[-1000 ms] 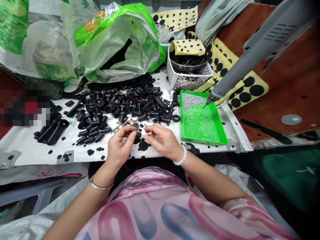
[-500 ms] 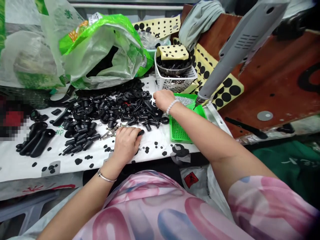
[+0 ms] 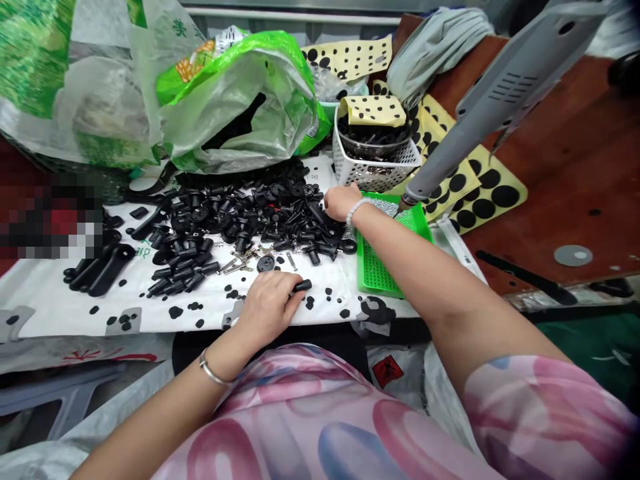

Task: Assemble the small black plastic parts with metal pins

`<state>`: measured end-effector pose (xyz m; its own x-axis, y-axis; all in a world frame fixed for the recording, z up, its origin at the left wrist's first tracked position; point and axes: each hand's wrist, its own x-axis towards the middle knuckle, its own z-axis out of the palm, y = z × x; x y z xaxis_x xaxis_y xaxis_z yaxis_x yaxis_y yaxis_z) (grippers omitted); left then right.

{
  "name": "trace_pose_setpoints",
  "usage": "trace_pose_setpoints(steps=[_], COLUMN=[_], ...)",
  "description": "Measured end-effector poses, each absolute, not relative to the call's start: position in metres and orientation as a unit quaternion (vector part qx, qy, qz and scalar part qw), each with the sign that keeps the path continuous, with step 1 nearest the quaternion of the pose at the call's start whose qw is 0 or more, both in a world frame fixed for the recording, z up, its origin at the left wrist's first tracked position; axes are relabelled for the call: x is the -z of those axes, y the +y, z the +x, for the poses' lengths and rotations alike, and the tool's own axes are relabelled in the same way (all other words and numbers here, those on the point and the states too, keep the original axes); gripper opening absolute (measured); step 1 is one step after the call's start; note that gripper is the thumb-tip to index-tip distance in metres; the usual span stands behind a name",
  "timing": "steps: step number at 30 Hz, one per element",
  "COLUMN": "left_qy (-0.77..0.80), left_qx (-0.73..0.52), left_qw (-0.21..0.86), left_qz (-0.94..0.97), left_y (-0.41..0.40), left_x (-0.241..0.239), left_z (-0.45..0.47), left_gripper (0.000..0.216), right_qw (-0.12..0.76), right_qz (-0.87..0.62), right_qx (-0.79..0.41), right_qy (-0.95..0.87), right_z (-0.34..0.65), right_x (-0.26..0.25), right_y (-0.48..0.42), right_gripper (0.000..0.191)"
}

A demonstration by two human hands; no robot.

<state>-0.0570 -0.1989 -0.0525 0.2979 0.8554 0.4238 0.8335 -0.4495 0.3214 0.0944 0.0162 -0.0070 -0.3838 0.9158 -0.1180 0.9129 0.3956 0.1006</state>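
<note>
My left hand (image 3: 270, 303) is closed near the front edge of the table, pinching a short black plastic cylinder (image 3: 303, 285) between thumb and fingers. Just beyond it lie a round black disc (image 3: 265, 263) and thin metal strips (image 3: 235, 265). My right hand (image 3: 343, 202) reaches over the right side of a heap of black plastic parts (image 3: 225, 210), with its fingers curled. Whatever its fingertips hold is hidden. Close to the right wrist, a green perforated tray (image 3: 377, 272) contains small silvery pieces (image 3: 383, 208).
A grey electric screwdriver (image 3: 500, 107) slants down over the tray, bit lowest. Behind stand a white basket (image 3: 373, 175) and an open green plastic bag (image 3: 240, 100). Sheets of black round pads (image 3: 493, 190) lie at right, black handle-like parts (image 3: 113, 270) at left.
The camera view has swung left. My left hand has drawn back toward the front edge with the black cylinder, uncovering the disc. My right hand stays at the heap's right side.
</note>
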Motion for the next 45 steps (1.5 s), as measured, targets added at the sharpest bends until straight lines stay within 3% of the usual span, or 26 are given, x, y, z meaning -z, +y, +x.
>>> trace_pose_setpoints(steps=[8,14,17,20,24,30,41,45], left_qy=[0.558,0.555,0.555,0.558,0.554,0.531,0.520,0.532], left_qx=[-0.240,-0.242,-0.272,-0.339,-0.477,-0.575,-0.598,-0.604], left_qw=[-0.020,-0.040,-0.035,-0.002,0.128,0.314,0.342,0.372], left_qz=[0.794,0.795,0.786,0.757,0.670,0.537,0.505,0.461], left_y=[-0.169,-0.174,-0.176,-0.178,-0.183,-0.189,-0.197,-0.196], left_x=[0.059,0.059,0.056,0.046,0.030,0.020,0.020,0.015], left_z=[-0.049,-0.053,-0.056,-0.059,-0.060,-0.061,-0.063,-0.065], left_gripper=[0.016,0.021,0.024,0.022,0.021,0.025,0.020,0.018], right_qw=[0.062,-0.008,-0.123,-0.281,-0.369,-0.376,-0.363,-0.409], right_qz=[0.559,0.558,0.520,0.422,0.336,0.317,0.232,0.214], right_qx=[0.019,0.030,0.115,0.308,0.418,0.264,0.028,0.053], right_qy=[0.827,0.829,0.837,0.805,0.759,0.829,0.902,0.886], right_z=[0.089,0.100,0.108,0.110,0.102,0.087,0.082,0.084], right_x=[0.010,-0.001,-0.014,-0.020,-0.014,0.000,0.006,0.009], right_y=[0.012,0.005,-0.015,-0.050,-0.096,-0.134,-0.144,-0.143], right_gripper=[0.025,0.026,0.028,0.022,0.026,0.045,0.036,0.032])
